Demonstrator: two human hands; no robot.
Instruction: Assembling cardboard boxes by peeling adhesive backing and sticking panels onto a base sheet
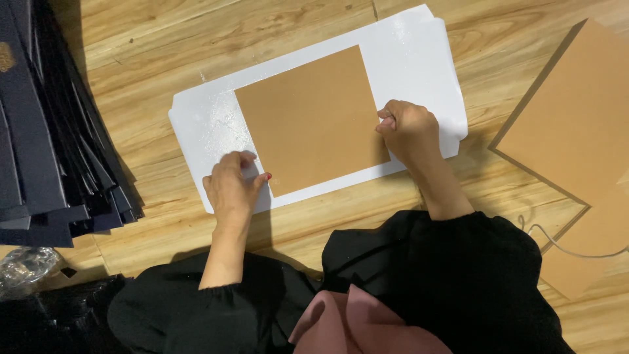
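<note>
Head view, person seated at a wooden floor or tabletop (164, 65). A brown cardboard panel (311, 118) lies flat on a glossy white die-cut sheet (413, 52), roughly centred on it, both slightly tilted so the far-right corners sit higher in frame; the white sheet's long axis runs left-right, and the panel is close to square. Left hand (230, 187) rests at the panel's near-left corner, fingers spread fairly flat and pressing on the white sheet just beside the panel edge, fingertips touching or nearly touching the corner; it grips nothing. Right hand (407, 128) sits at the panel's right edge, fingers curled narrow with the tips at the edge; whether it pinches the panel or just presses it cannot be told. So the panel lies between the two hands, to the right of the left fingers and to the left of the right fingers, both hands about equally close. Stack of dark navy flat sheets (46, 144) at left, well apart from the white sheet. Stack of brown boards (576, 124) at right, near but not touching it, with a thin cord (557, 242) lying by them. Crumpled clear plastic (23, 265) at near left. Nothing lies between the hands and the panel.
</note>
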